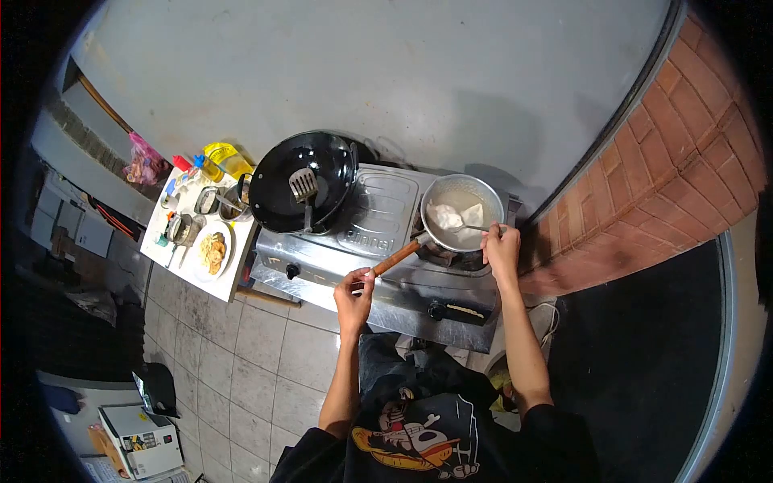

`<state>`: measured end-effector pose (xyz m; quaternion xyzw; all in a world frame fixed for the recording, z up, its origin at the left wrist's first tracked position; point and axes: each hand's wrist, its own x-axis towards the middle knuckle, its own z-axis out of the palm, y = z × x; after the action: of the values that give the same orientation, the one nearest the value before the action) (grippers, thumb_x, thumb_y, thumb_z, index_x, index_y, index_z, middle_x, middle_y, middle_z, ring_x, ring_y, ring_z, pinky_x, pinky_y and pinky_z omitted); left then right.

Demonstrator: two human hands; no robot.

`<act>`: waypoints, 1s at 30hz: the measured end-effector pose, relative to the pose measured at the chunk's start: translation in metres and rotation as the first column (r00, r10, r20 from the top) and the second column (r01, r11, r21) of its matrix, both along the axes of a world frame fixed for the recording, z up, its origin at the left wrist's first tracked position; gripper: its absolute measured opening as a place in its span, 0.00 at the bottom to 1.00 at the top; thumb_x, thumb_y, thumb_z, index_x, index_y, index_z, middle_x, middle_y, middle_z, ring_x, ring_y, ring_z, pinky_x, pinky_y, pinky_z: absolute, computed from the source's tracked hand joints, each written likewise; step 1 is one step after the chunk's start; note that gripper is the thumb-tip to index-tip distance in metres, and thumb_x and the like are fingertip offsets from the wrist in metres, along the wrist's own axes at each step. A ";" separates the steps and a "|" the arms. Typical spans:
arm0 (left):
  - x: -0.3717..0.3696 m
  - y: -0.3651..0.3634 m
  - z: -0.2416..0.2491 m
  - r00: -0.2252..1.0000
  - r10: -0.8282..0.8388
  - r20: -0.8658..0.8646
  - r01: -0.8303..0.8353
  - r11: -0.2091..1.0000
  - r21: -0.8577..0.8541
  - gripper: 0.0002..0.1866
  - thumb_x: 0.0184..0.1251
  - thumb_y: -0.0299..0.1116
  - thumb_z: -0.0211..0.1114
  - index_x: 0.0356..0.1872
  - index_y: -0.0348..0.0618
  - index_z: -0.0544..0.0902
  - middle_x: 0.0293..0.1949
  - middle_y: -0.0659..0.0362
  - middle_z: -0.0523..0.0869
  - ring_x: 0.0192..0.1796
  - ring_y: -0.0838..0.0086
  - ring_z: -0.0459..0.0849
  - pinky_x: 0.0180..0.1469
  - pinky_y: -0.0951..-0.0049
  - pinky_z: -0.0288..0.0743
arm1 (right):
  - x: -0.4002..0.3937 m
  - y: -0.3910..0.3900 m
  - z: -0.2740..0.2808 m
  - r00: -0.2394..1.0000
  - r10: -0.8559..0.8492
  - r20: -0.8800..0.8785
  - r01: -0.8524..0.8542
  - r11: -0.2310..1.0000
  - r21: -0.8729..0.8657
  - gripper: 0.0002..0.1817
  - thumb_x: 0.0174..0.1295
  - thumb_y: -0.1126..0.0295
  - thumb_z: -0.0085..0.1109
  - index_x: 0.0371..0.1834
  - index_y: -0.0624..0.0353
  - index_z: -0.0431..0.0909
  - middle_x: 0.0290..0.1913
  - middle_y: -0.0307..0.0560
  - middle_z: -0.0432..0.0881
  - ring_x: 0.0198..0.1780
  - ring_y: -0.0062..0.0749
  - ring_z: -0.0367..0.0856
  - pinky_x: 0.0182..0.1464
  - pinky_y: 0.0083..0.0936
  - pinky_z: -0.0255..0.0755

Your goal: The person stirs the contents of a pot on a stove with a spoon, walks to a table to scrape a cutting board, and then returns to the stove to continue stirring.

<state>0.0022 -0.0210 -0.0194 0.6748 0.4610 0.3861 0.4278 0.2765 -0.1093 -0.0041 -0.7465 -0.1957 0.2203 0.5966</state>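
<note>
On the right burner sits a metal saucepan (498, 193) of cloudy liquid with soft white pieces (444, 215) in it. My left hand (353, 296) is closed around the end of its wooden handle (398, 258), steadying the pan from the left. At the pan's right rim, my right hand (501, 248) grips a metal spoon (475, 228). The spoon's bowl lies among the white pieces, partly hidden by them and the liquid.
A black wok (272, 181) with a slotted spatula (303, 187) stands on the stove's (378, 205) left side. Further left, a white table (161, 233) bears a plate of food (212, 251), bottles and bowls. A brick wall (644, 153) rises close on the right.
</note>
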 end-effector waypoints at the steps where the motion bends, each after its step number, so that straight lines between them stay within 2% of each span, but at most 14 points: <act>1: 0.000 0.000 0.002 1.000 -0.001 -0.017 0.001 1.000 0.020 0.12 0.60 0.34 0.66 0.38 0.34 0.83 0.26 0.59 0.82 0.30 0.76 0.82 0.34 0.77 0.74 | 0.000 0.002 -0.002 0.999 -0.013 -0.040 0.014 0.999 0.038 0.17 0.67 0.68 0.46 0.32 0.75 0.75 0.17 0.47 0.76 0.09 0.24 0.68 0.09 0.21 0.59; 7: 0.001 0.000 0.001 1.000 0.004 -0.011 -0.004 1.000 -0.015 0.13 0.61 0.35 0.66 0.39 0.34 0.82 0.25 0.60 0.82 0.30 0.76 0.82 0.33 0.77 0.74 | -0.004 0.009 -0.010 0.983 -0.049 -0.175 0.071 0.990 0.120 0.16 0.67 0.69 0.45 0.33 0.76 0.74 0.16 0.46 0.74 0.09 0.22 0.65 0.09 0.21 0.57; 11: 0.001 0.000 -0.003 1.000 0.008 -0.002 -0.008 1.000 -0.005 0.13 0.61 0.35 0.66 0.38 0.34 0.82 0.25 0.60 0.81 0.30 0.77 0.82 0.33 0.77 0.73 | -0.006 0.008 -0.008 0.983 -0.014 -0.181 0.039 0.990 0.134 0.15 0.67 0.70 0.44 0.32 0.75 0.74 0.15 0.44 0.73 0.09 0.21 0.65 0.09 0.20 0.55; 16: 0.001 0.000 -0.001 1.000 0.003 -0.007 -0.003 1.000 -0.016 0.13 0.61 0.35 0.66 0.38 0.34 0.82 0.25 0.60 0.82 0.29 0.77 0.82 0.32 0.77 0.73 | -0.004 0.000 -0.002 0.976 -0.050 -0.211 0.084 0.984 0.155 0.18 0.68 0.67 0.44 0.26 0.71 0.73 0.15 0.41 0.71 0.09 0.19 0.61 0.09 0.19 0.55; 21: 0.001 -0.001 0.001 1.000 0.001 -0.019 -0.001 1.000 0.006 0.12 0.61 0.34 0.65 0.38 0.34 0.82 0.24 0.60 0.81 0.28 0.77 0.82 0.31 0.77 0.73 | 0.001 -0.010 0.000 0.967 -0.076 -0.241 0.117 0.980 0.161 0.18 0.68 0.67 0.44 0.26 0.70 0.73 0.15 0.41 0.71 0.09 0.18 0.61 0.09 0.19 0.54; 27: 0.000 0.001 -0.003 1.000 -0.005 -0.023 0.005 1.000 0.005 0.13 0.61 0.35 0.65 0.39 0.34 0.82 0.24 0.60 0.81 0.28 0.76 0.82 0.31 0.77 0.73 | 0.007 -0.014 0.003 0.987 -0.067 -0.145 0.085 0.989 0.124 0.16 0.68 0.68 0.45 0.29 0.73 0.73 0.14 0.42 0.72 0.09 0.19 0.64 0.09 0.19 0.54; 29: 0.000 0.001 -0.004 1.000 -0.003 -0.022 0.003 1.000 0.003 0.13 0.61 0.35 0.65 0.39 0.34 0.82 0.24 0.59 0.81 0.29 0.76 0.82 0.31 0.77 0.73 | 0.011 -0.014 0.004 0.996 -0.048 0.081 0.047 0.999 0.013 0.17 0.67 0.68 0.46 0.27 0.73 0.74 0.13 0.44 0.74 0.11 0.27 0.70 0.14 0.26 0.61; 30: 0.000 0.001 -0.003 1.000 -0.003 -0.021 0.002 1.000 -0.006 0.13 0.61 0.35 0.65 0.39 0.34 0.82 0.24 0.59 0.81 0.29 0.76 0.82 0.31 0.77 0.73 | 0.013 -0.014 0.006 0.996 -0.047 0.080 0.047 0.999 0.013 0.17 0.67 0.68 0.46 0.27 0.73 0.74 0.13 0.44 0.74 0.11 0.27 0.70 0.14 0.26 0.61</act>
<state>0.0023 -0.0201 -0.0223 0.6780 0.4657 0.3772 0.4257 0.2892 -0.1232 0.0017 -0.7559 -0.2032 0.1748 0.5973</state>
